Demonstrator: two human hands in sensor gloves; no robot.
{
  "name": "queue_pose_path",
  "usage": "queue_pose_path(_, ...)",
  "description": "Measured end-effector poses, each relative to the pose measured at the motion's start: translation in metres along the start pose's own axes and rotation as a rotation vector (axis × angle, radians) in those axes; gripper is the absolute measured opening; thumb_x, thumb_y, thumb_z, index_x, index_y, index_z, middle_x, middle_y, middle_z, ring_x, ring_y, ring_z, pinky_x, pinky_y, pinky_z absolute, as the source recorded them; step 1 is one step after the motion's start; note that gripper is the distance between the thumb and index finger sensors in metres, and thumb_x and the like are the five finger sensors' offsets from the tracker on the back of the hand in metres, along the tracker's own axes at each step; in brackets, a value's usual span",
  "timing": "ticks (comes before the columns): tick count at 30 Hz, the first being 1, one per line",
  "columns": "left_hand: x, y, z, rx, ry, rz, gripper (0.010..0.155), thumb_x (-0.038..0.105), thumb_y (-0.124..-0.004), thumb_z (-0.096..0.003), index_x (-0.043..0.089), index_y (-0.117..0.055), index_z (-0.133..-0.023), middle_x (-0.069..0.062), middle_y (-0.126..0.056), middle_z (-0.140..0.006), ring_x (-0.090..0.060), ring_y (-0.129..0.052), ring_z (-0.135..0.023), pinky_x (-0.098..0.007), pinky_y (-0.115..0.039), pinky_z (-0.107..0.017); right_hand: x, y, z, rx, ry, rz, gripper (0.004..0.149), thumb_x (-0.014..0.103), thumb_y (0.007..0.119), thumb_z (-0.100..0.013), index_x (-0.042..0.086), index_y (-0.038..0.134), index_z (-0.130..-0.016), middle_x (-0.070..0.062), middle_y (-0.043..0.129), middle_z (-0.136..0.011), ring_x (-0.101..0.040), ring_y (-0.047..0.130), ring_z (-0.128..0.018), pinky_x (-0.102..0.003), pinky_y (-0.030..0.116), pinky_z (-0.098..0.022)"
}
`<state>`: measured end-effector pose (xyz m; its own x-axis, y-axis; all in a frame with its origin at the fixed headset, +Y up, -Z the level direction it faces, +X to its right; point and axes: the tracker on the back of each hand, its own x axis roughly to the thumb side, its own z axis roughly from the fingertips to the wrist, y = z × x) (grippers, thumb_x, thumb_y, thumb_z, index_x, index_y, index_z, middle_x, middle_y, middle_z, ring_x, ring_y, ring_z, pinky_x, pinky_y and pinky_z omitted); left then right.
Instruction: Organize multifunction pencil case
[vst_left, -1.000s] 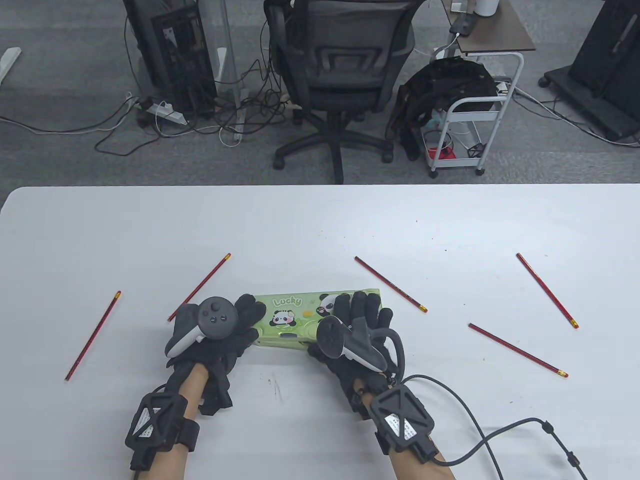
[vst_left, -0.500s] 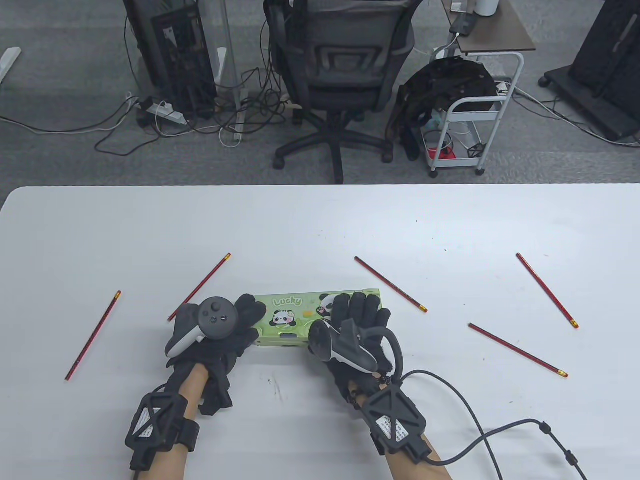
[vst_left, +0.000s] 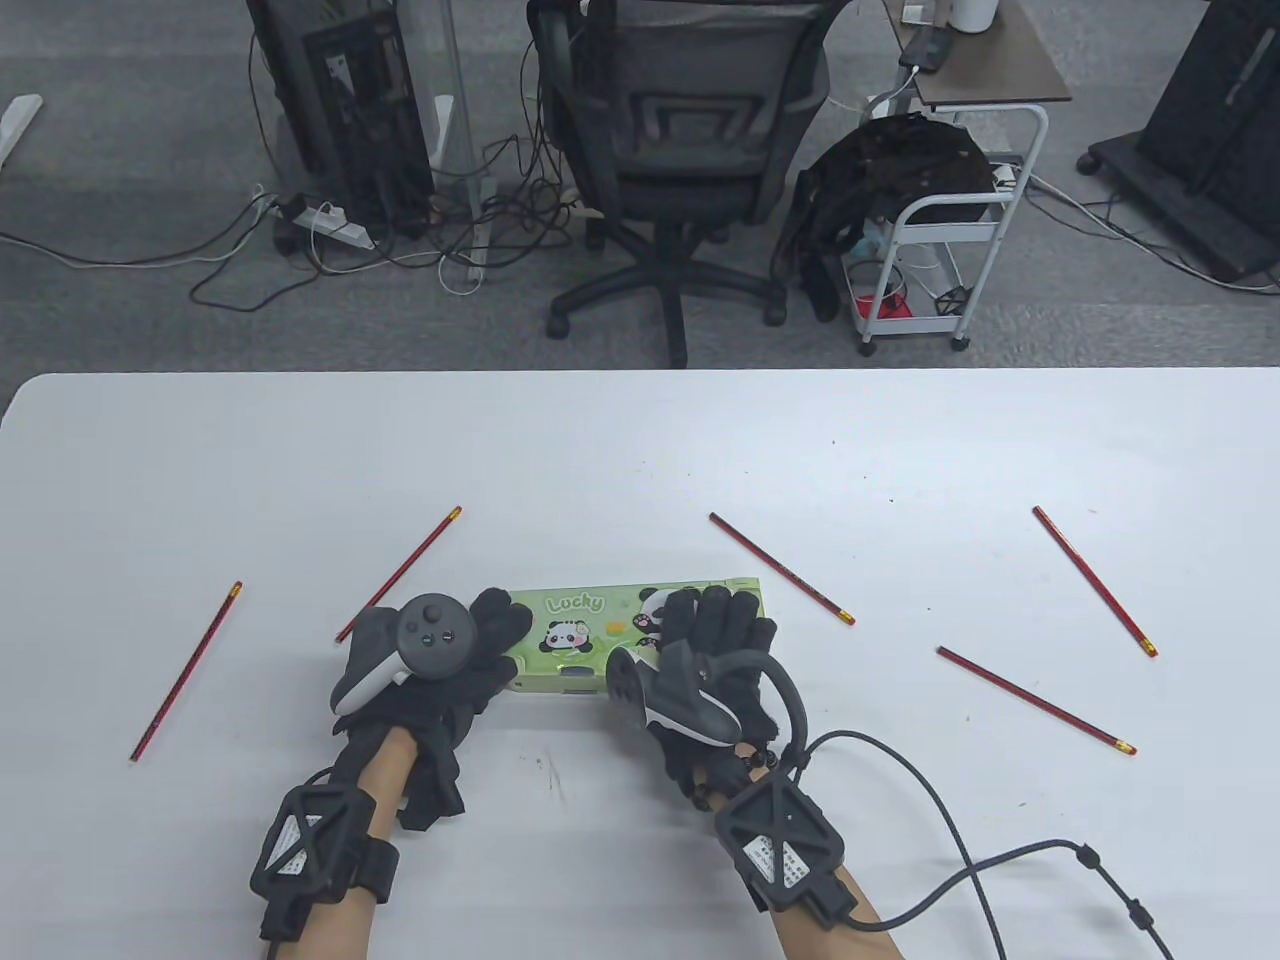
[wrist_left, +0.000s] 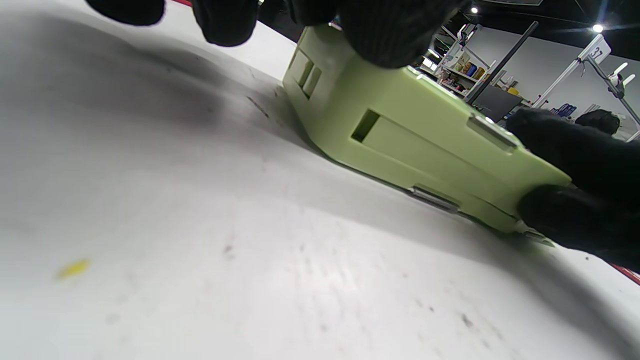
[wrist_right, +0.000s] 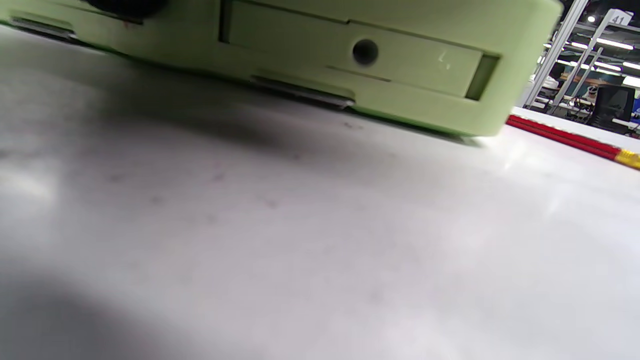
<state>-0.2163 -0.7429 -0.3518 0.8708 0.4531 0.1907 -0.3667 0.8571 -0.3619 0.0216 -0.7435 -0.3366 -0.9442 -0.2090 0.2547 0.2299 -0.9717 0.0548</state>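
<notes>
A green pencil case with panda pictures and the word "Lucky" lies closed on the white table near the front. My left hand holds its left end, with a fingertip on the top corner. My right hand grips the right end, fingers on the lid and thumb at the front side. The case's front wall shows slots and a small round hole. Several red pencils lie loose around it.
A black cable trails from my right wrist across the table's front right. Beyond the far edge stand an office chair, a white trolley and floor cables. One red pencil lies just right of the case.
My right wrist has slid left and rolled, tipping its tracker to the left, while its fingers stay on the case. The left hand, case and pencils have not moved.
</notes>
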Motion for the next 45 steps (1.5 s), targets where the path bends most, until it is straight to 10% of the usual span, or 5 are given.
queue_pose_path(16,0.001,0.000,0.000,0.000,0.001,-0.011,0.057,0.031,-0.068,-0.0577,0.033,-0.047,-0.111,-0.003,-0.036,-0.124,-0.048,-0.052,-0.112,-0.077,-0.051,-0.069,-0.026,-0.014,0.003,0.010,-0.052,-0.213,0.101,0.061,0.058,-0.045,-0.005,0.024,-0.112,-0.045,0.027,-0.108,-0.071,0.035,-0.098,-0.079,0.040,-0.066)
queue_pose_path(35,0.011,0.007,0.000,-0.005,-0.005,-0.062,0.060,0.030,-0.071,-0.0572,0.026,-0.050,-0.113,-0.010,-0.039,-0.125,-0.051,-0.048,-0.112,-0.077,-0.049,-0.069,-0.141,-0.021,0.041,-0.050,-0.136,-0.440,0.101,0.060,0.062,-0.047,-0.003,0.017,-0.113,-0.042,0.009,-0.107,-0.069,0.007,-0.094,-0.082,0.022,-0.062)
queue_pose_path(45,0.076,0.012,-0.028,-0.270,0.039,-0.334,0.118,0.056,-0.081,-0.0454,0.009,0.006,-0.109,-0.033,0.012,-0.113,-0.063,-0.008,-0.107,-0.077,-0.027,-0.072,-0.176,-0.020,0.049,-0.112,-0.064,-0.423,0.101,0.059,0.063,-0.047,-0.002,0.018,-0.113,-0.042,0.009,-0.108,-0.069,0.007,-0.095,-0.082,0.022,-0.062)
